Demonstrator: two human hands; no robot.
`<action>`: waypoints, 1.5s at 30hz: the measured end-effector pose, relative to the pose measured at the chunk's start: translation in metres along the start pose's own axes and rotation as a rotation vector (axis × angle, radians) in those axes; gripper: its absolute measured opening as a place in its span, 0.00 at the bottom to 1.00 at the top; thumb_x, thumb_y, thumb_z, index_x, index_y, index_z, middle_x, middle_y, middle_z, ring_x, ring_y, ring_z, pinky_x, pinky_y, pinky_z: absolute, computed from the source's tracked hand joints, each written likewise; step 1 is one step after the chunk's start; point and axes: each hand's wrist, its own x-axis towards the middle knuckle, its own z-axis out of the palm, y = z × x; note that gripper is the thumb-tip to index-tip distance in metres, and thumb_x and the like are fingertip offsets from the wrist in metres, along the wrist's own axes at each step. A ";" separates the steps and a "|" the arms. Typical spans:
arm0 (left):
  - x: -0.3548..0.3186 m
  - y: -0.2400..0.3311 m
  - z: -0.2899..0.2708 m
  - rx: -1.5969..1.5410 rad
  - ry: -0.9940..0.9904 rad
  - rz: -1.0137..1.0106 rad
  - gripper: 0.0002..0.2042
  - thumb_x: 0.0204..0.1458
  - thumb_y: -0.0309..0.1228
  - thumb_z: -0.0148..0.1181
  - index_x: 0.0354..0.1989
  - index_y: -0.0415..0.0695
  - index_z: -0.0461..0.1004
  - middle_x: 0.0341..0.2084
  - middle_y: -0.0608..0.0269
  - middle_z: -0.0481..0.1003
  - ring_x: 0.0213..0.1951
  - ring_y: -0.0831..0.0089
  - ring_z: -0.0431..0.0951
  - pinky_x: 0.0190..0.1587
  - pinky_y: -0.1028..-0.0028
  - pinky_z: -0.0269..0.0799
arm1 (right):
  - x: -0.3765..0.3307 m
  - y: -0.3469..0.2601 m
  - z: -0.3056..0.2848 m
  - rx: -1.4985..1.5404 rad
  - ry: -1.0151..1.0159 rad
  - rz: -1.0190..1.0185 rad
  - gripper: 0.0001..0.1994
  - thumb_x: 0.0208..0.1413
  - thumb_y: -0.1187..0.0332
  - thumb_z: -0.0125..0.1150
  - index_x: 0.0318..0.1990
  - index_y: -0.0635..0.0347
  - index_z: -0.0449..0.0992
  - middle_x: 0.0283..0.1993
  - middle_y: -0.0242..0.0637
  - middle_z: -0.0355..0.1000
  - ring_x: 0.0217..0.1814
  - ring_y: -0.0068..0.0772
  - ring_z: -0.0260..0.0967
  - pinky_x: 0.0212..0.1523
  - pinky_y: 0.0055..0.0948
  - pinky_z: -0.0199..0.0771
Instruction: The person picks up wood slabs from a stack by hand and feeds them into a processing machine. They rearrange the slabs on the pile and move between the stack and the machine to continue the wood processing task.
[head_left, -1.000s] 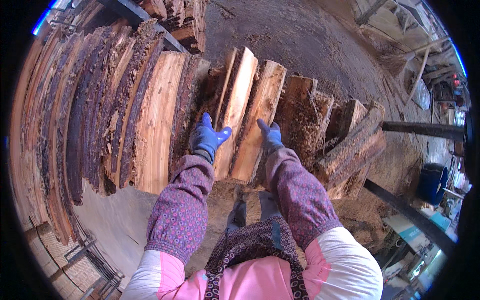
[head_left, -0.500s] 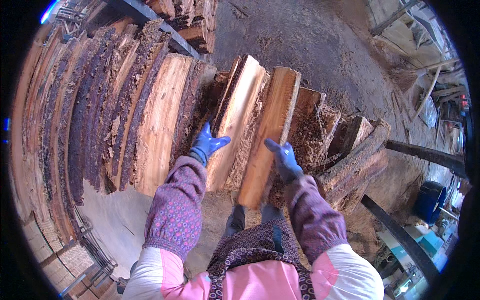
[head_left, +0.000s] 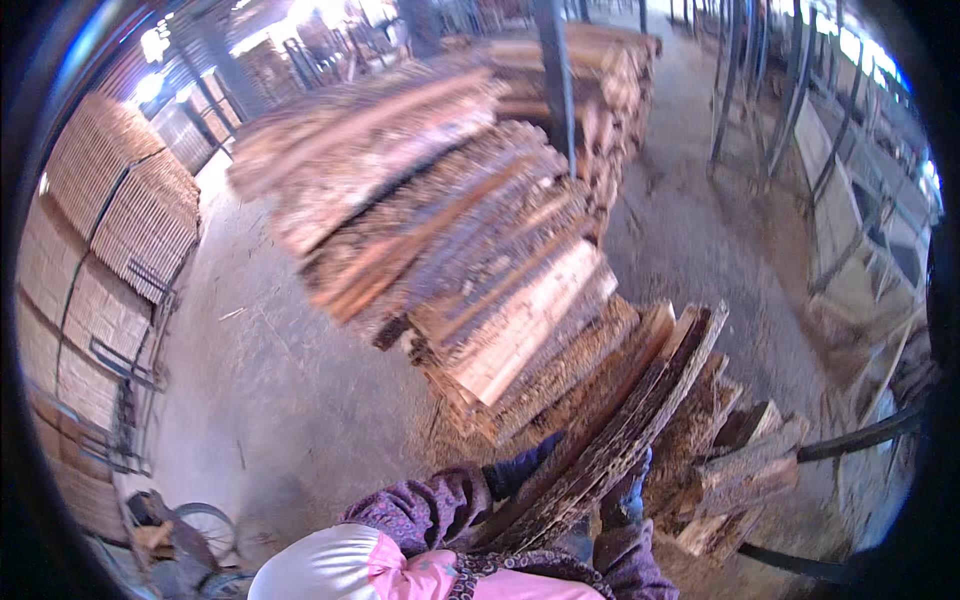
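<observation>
Two long wood slabs lean up toward my body, side by side: a rough dark bark-edged slab (head_left: 630,440) and a brown slab (head_left: 592,438) against its left. My left hand (head_left: 524,468), in a blue glove, is at the left side of the pair, its fingers partly hidden under the wood. On the other side, my right hand (head_left: 628,492), also gloved in blue, presses against the bark-edged slab near its lower end. The two hands grip the slabs between them. Beyond lies a pale sawn slab (head_left: 530,325) on top of the stack.
A long stack of bark-covered slabs (head_left: 440,235) runs away to the far left, blurred in part. An upright metal post (head_left: 556,90) stands beside it. More slab pieces (head_left: 750,465) lie at right. Bundled boards (head_left: 120,190) and a wheel (head_left: 207,530) are at left.
My view has swung up and left. Both hands, earlier on separate pale faces of two slabs, now hold slabs together, tilted with bark showing, close to my body.
</observation>
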 end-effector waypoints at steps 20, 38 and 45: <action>-0.229 0.098 0.171 0.596 -0.291 0.724 0.42 0.43 0.47 0.70 0.64 0.44 0.56 0.51 0.54 0.71 0.52 0.72 0.69 0.53 0.67 0.67 | -0.330 -0.146 -0.005 0.099 0.248 -0.227 0.24 0.62 0.57 0.49 0.59 0.63 0.63 0.57 0.45 0.66 0.55 0.39 0.67 0.53 0.38 0.69; -0.343 0.003 0.556 0.168 -1.356 0.394 0.20 0.39 0.20 0.72 0.43 0.38 0.73 0.37 0.68 0.76 0.39 0.79 0.74 0.43 0.74 0.73 | -0.840 -0.163 -0.133 -0.175 1.614 -1.019 0.28 0.63 0.47 0.45 0.60 0.62 0.63 0.53 0.38 0.67 0.53 0.33 0.64 0.58 0.34 0.64; -0.277 -0.022 0.535 0.200 -0.884 0.105 0.14 0.50 0.36 0.65 0.40 0.40 0.74 0.30 0.72 0.75 0.30 0.81 0.72 0.36 0.78 0.68 | -0.965 -0.357 -0.309 -0.490 1.620 -0.905 0.28 0.65 0.52 0.43 0.63 0.66 0.59 0.59 0.42 0.65 0.62 0.34 0.60 0.64 0.32 0.58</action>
